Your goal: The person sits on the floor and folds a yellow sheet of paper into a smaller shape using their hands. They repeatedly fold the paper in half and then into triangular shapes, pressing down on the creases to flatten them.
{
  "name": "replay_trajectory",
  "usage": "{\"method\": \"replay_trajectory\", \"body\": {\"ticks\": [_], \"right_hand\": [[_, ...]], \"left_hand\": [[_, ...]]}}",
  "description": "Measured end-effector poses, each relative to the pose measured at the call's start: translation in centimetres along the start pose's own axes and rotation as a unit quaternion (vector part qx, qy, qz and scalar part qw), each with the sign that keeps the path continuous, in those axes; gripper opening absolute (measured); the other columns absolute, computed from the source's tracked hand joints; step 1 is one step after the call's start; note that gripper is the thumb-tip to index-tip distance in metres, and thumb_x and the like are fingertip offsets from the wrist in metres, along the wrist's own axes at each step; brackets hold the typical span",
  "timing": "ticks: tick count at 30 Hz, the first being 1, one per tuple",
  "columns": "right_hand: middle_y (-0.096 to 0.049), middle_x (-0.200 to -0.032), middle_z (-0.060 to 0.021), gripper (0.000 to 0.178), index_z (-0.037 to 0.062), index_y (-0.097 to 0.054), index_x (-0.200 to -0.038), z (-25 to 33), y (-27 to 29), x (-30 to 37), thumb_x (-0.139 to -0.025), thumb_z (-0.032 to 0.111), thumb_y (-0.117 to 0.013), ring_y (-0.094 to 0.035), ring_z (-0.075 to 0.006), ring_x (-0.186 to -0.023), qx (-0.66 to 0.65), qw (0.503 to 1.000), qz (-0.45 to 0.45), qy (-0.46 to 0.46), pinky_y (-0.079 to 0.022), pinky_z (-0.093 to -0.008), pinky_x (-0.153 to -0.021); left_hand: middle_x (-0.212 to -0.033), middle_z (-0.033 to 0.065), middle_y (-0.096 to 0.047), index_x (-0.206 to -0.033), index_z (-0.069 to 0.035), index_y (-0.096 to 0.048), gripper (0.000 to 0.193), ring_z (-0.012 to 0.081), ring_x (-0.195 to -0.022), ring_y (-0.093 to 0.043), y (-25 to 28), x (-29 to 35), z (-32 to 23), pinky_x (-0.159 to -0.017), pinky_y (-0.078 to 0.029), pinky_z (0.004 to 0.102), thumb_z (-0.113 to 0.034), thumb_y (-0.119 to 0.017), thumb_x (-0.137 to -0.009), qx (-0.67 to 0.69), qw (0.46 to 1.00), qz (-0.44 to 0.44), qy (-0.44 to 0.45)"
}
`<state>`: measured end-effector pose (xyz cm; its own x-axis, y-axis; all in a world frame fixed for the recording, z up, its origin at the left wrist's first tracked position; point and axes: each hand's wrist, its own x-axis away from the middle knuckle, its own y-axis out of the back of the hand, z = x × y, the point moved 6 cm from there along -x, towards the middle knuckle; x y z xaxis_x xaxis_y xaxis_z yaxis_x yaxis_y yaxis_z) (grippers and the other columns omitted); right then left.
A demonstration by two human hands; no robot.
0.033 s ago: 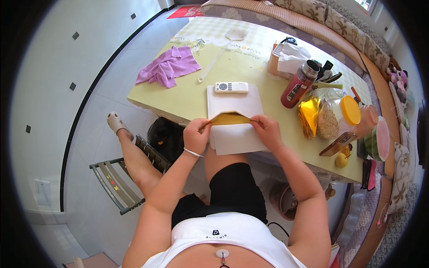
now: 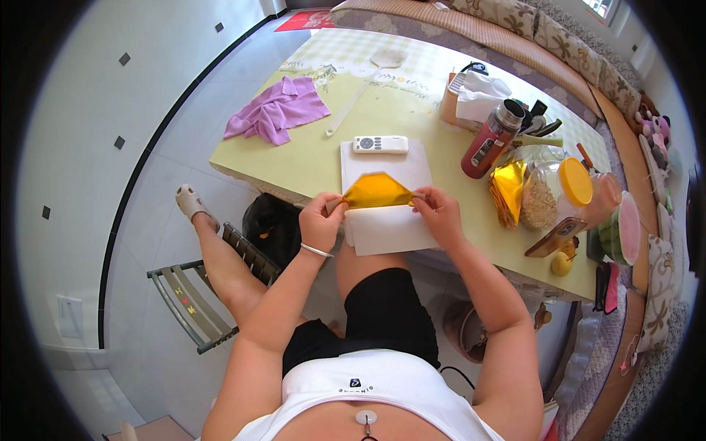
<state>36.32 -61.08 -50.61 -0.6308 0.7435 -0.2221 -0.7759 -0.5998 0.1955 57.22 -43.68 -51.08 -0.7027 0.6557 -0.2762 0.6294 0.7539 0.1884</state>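
Observation:
Between my two hands a piece of gold foil paper (image 2: 377,191) is stretched, folded into a shape with slanting upper corners, its shiny side showing. My left hand (image 2: 321,220) pinches its left end and my right hand (image 2: 439,217) pinches the right end. It is held just above the table's near edge, over white sheets of paper (image 2: 393,229) that jut out past that edge. A white remote control (image 2: 380,145) lies on the far part of the paper. Farther right stands a bunch of folded gold foil pieces (image 2: 507,192), leaning beside a clear jar.
The table (image 2: 294,165) also holds a purple cloth (image 2: 283,110), a fly swatter (image 2: 360,92), a tissue box (image 2: 471,103), a red thermos (image 2: 491,140), a yellow-lidded jar (image 2: 543,198), a phone (image 2: 557,237) and a cut watermelon (image 2: 621,235). A folding stool (image 2: 193,298) stands lower left.
The gold foil paper has tipped up and its shiny face now shows, where a curved, opened edge was seen before. Both hands stay at its ends, barely shifted.

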Motion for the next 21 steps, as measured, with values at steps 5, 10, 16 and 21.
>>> {"method": "replay_trajectory", "body": {"ticks": [5, 10, 16, 21], "right_hand": [[-0.068, -0.084, -0.0042, 0.007, 0.0013, -0.068, -0.103, 0.2, -0.4, 1.2, -0.097, 0.001, -0.064, -0.067, -0.0106, -0.069, -0.184, 0.980, -0.056, -0.045, -0.054, -0.0232, -0.064], [-0.070, -0.086, -0.0064, 0.008, -0.0006, -0.067, -0.103, 1.0, -0.3, 2.2, -0.096, 0.001, -0.066, -0.071, -0.0147, -0.072, -0.188, 0.979, -0.057, -0.050, -0.058, -0.0248, -0.067], [-0.072, -0.088, -0.0086, 0.009, -0.0017, -0.069, -0.103, 1.3, 0.0, 3.2, -0.097, 0.005, -0.066, -0.073, -0.0166, -0.074, -0.235, 0.966, -0.057, -0.094, -0.059, -0.0252, -0.067], [-0.071, -0.084, -0.0073, 0.009, -0.0019, -0.070, -0.099, 0.4, 0.7, 3.6, -0.095, 0.006, -0.069, -0.070, -0.0131, -0.067, -0.209, 0.959, -0.007, -0.193, -0.056, -0.0226, -0.060]], "left_hand": [[-0.082, 0.0059, -0.071, -0.097, 0.000, -0.067, 0.006, 0.0113, -0.066, -0.067, 0.1, 0.1, 1.6, -0.062, -0.055, 0.0229, 0.000, -0.070, -0.092, 0.240, 0.957, 0.006, 0.164], [-0.083, 0.0076, -0.071, -0.100, 0.002, -0.071, 0.009, 0.0144, -0.070, -0.069, 0.6, 0.7, 1.1, -0.066, -0.058, 0.0250, 0.003, -0.068, -0.092, 0.272, 0.943, 0.001, 0.190], [-0.088, 0.0093, -0.073, -0.102, 0.004, -0.072, 0.011, 0.0160, -0.073, -0.071, 0.9, 1.0, -0.7, -0.068, -0.059, 0.0265, 0.004, -0.070, -0.091, 0.237, 0.961, 0.035, 0.139], [-0.090, 0.0091, -0.074, -0.103, 0.005, -0.073, 0.016, 0.0142, -0.076, -0.071, 0.6, 0.8, -1.2, -0.073, -0.058, 0.0254, 0.006, -0.071, -0.088, 0.203, 0.966, 0.087, 0.134]]}}
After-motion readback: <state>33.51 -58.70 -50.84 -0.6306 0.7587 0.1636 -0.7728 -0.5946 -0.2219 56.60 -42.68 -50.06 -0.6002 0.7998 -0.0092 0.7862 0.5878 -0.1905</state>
